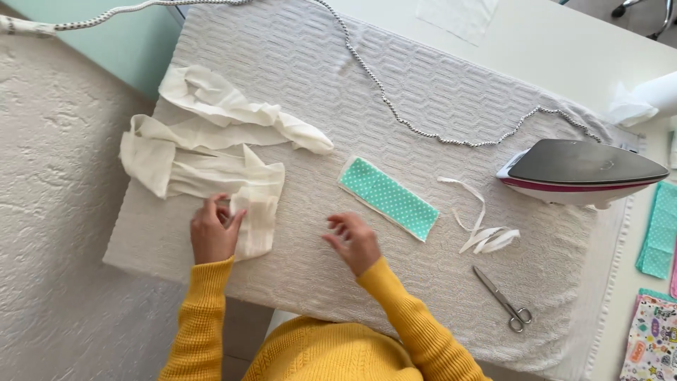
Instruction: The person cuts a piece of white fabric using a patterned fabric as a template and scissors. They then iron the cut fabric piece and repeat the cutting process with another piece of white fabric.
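1. Both hands work over a pale textured ironing pad [423, 85] on a table. Left hand [211, 233] is at the near left, fingertips pinching the near end of a cream fabric strip [204, 159]. Right hand [355, 241] hovers open, fingers spread, holding nothing.

2. Cream fabric strip lies bunched and folded at the left of the pad, one long tail trailing right toward the middle. It looks wrinkled and only its near end is laid flat, so by my judgement most of the smoothing is still to do.

3. Right of the open hand lies a mint polka-dot fabric piece [388, 198], a flat, tidy rectangle backed with a white layer whose edge shows all round; it looks already trimmed to shape.

4. White offcut strips [485, 236] lie just right of that piece, and scissors [503, 300] rest closed nearer the person, both untouched.

5. An iron [582, 169] sits at the far right of the pad, its braided cord [395, 113] looping across the far side.

6. For moving room: the middle of the pad, between the hands, is bare. The left hand sits near the pad's near-left edge, where part of the strip reaches the border. More patterned fabric [656, 296] crowds the table's right edge.
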